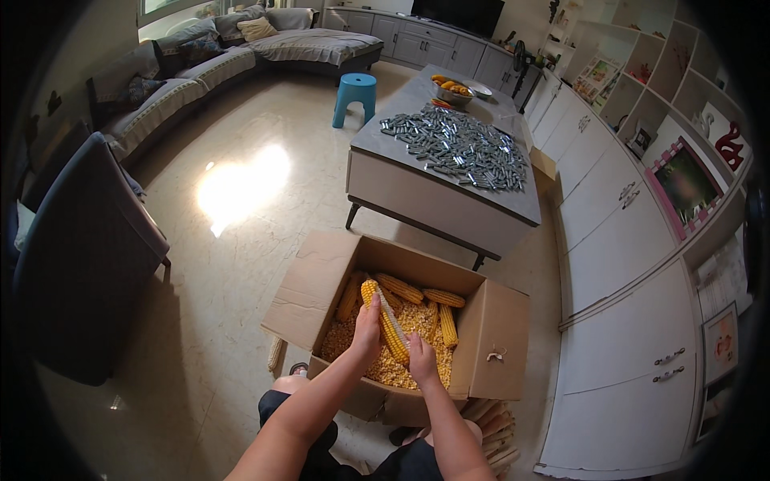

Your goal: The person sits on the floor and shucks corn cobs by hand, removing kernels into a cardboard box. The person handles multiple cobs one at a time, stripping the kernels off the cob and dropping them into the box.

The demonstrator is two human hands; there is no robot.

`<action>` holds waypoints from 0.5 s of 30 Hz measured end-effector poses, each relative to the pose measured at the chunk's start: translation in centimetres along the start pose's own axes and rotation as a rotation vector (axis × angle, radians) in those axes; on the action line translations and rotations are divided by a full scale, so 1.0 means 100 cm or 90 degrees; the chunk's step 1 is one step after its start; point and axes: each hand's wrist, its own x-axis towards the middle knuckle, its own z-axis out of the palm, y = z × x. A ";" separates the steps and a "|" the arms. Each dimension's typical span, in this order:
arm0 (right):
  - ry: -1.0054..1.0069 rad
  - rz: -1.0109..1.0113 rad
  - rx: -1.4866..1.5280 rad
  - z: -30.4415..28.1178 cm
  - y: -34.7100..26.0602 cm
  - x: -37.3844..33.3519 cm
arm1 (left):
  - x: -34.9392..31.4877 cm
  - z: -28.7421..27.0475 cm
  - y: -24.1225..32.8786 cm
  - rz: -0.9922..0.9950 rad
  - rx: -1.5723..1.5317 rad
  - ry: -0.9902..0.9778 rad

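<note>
Over an open cardboard box (494, 341) I hold an ear of corn (392, 327) at a slant. Yellow kernels cover much of it, and a pale strip runs along its length where kernels are gone. My left hand (367, 330) is closed round its upper part. At its lower end my right hand (423, 361) is closed on it, with the thumb near the pale strip. Loose kernels (393, 375) fill the bottom of the box. Several whole ears (443, 298) lie on them along the far and right sides.
Bare cobs (499, 437) are heaped right of my legs; another cob (275, 353) lies left of the box. Beyond stands a grey table (373, 144) with many small metal cylinders (461, 148) and a bowl (451, 94). A blue stool (354, 100), chair (84, 256) and cabinets (618, 321) surround.
</note>
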 end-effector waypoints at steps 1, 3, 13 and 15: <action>0.012 0.009 0.023 0.001 0.007 0.002 | 0.000 0.001 0.000 -0.004 -0.002 -0.004; 0.037 0.026 0.069 0.003 0.028 0.009 | -0.001 0.003 0.000 -0.011 -0.007 -0.012; -0.033 0.106 0.195 0.003 -0.008 -0.004 | 0.004 -0.002 0.005 -0.004 -0.043 0.002; -0.029 0.083 0.236 0.003 0.011 0.005 | 0.002 0.001 0.005 0.005 -0.019 -0.018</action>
